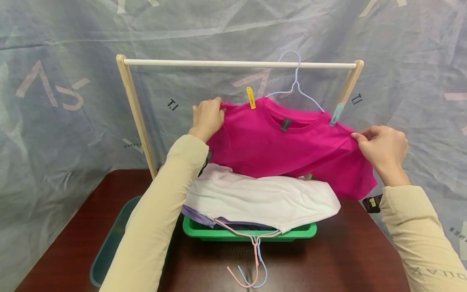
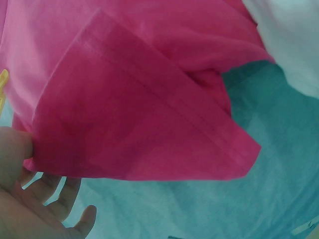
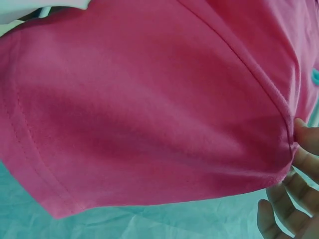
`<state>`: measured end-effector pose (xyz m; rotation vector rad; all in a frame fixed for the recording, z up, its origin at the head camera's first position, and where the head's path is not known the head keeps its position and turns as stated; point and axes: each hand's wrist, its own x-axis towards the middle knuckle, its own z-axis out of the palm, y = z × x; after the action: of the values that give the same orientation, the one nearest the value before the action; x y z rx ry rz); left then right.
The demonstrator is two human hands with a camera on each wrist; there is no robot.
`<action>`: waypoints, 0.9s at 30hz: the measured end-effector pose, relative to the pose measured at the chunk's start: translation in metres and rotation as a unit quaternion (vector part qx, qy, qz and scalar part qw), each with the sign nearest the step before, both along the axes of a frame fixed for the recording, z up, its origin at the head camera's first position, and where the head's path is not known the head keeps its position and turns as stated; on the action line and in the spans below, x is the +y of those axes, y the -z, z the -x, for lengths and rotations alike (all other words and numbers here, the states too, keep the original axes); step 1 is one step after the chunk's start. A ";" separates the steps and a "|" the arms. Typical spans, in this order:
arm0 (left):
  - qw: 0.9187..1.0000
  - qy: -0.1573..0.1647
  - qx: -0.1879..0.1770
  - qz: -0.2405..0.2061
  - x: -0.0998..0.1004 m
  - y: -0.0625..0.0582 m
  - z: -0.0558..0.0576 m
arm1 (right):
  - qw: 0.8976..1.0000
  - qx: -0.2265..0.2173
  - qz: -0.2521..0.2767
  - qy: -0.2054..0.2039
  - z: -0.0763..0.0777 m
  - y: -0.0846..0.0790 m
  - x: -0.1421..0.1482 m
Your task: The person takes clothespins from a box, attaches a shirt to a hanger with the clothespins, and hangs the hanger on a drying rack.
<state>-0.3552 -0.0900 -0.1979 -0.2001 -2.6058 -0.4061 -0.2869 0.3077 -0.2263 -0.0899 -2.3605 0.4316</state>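
A bright pink T-shirt (image 1: pixel 270 138) hangs on a pale blue hanger (image 1: pixel 296 83) hooked over the rack's white rod. My left hand (image 1: pixel 208 117) pinches its left shoulder near the sleeve. At the other shoulder, my right hand (image 1: pixel 384 148) pinches the fabric between thumb and fingers. A yellow clothespin (image 1: pixel 250 97) clips the left shoulder and a light blue clothespin (image 1: pixel 336 115) the right one. In the left wrist view the sleeve (image 2: pixel 134 114) drapes beside the fingers; the right wrist view shows the other sleeve (image 3: pixel 139 119) held at its top edge.
Below the shirt, folded white cloth (image 1: pixel 262 198) and purple cloth (image 1: pixel 198 215) lie on a green basket (image 1: pixel 251 234). Pink and blue hangers (image 1: pixel 255 251) stick out in front. A dark teal bin (image 1: pixel 109 243) stands at left, and the wooden rack (image 1: pixel 133 105) rises behind.
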 end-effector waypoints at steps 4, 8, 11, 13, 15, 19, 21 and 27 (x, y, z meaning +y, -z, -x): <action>1.000 0.000 -0.028 0.007 0.001 0.007 0.001 | 1.000 -0.007 0.000 0.003 -0.001 0.004 0.003; 0.999 0.007 -0.045 0.007 0.002 0.012 0.002 | 1.000 -0.010 0.001 0.007 -0.002 0.008 0.005; 0.998 0.014 -0.058 0.005 0.002 0.015 0.004 | 1.000 -0.004 0.003 0.010 -0.003 0.010 0.006; 0.997 0.020 -0.070 0.004 0.001 0.017 0.005 | 1.000 0.001 0.003 0.011 -0.002 0.011 0.007; 0.996 0.025 -0.083 0.002 0.001 0.019 0.005 | 1.000 0.002 0.001 0.011 -0.002 0.013 0.007; 0.995 0.026 -0.100 0.005 -0.003 0.025 0.007 | 1.000 -0.005 -0.007 0.008 -0.001 0.015 0.007; 0.994 0.022 -0.104 0.009 -0.005 0.028 0.007 | 1.000 -0.009 -0.013 0.003 0.000 0.016 0.007; 0.994 0.011 -0.109 0.014 -0.013 0.036 0.007 | 1.000 -0.023 -0.019 -0.009 0.004 0.018 0.007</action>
<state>-0.3623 -0.1028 -0.2343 -0.2045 -2.8270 -0.4192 -0.2910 0.3150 -0.2442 -0.0601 -2.4147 0.3975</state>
